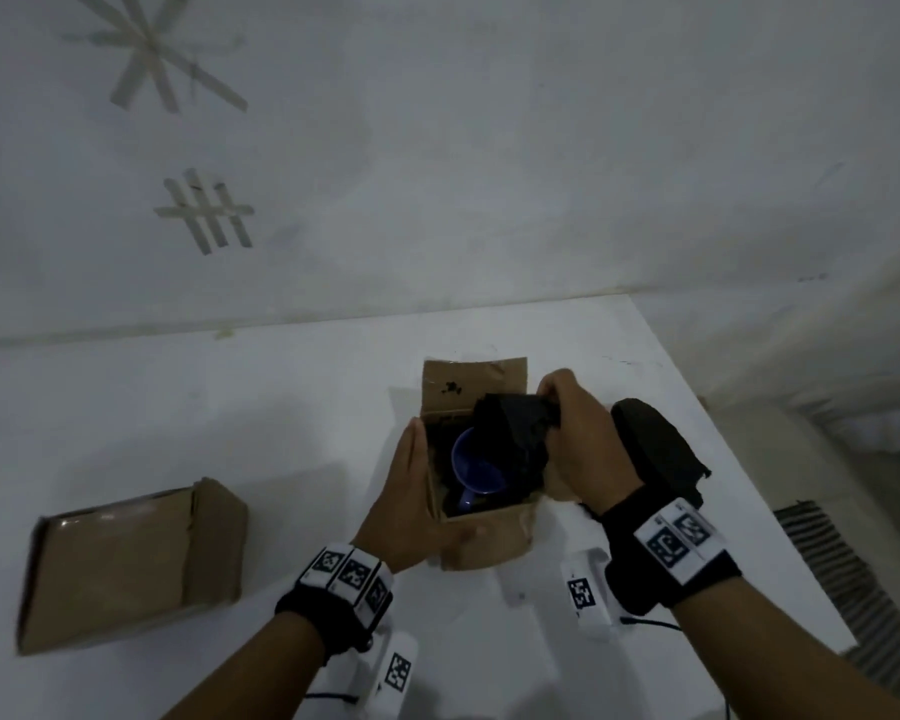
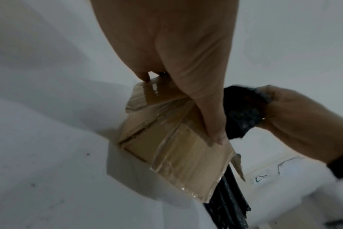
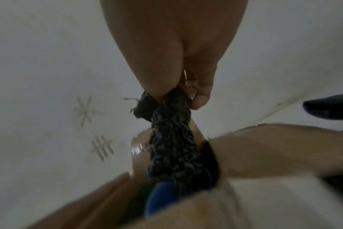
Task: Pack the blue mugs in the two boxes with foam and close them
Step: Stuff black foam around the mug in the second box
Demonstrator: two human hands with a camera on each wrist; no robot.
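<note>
two hands share this step: the left hand (image 1: 411, 491) lies flat with straight fingers against the left wall of the open box (image 1: 484, 532), bracing it, while the right hand (image 1: 572, 433) pinches a crumpled black foam piece (image 1: 515, 433) at its upper edge, fingers and thumb clamped on it, its lower end already dipping into the box. inside, a blue mug (image 1: 476, 465) lies tilted on dark padding, mouth up toward the camera and handle pointing at the near wall. a second box (image 1: 131, 563) sits well apart on the counter (image 1: 230, 407) to the left and looks already folded shut. another dark foam piece (image 1: 661, 449) rests on the counter just beyond the right wrist.

to do this well, i would feed the foam down along the right side and over the mug's mouth rather than stuffing it onto the rim, so the mug ends up cushioned all round and does not rock. the left palm should hold its pressure so the thin cardboard wall does not bow outward. the far flap (image 1: 476, 392) stands upright and the near flap hangs down the front, so both are clear of the opening; the foam should finish below the box's top edge or the flaps will not close flat. whether the spare piece is also needed i cannot tell.
</note>
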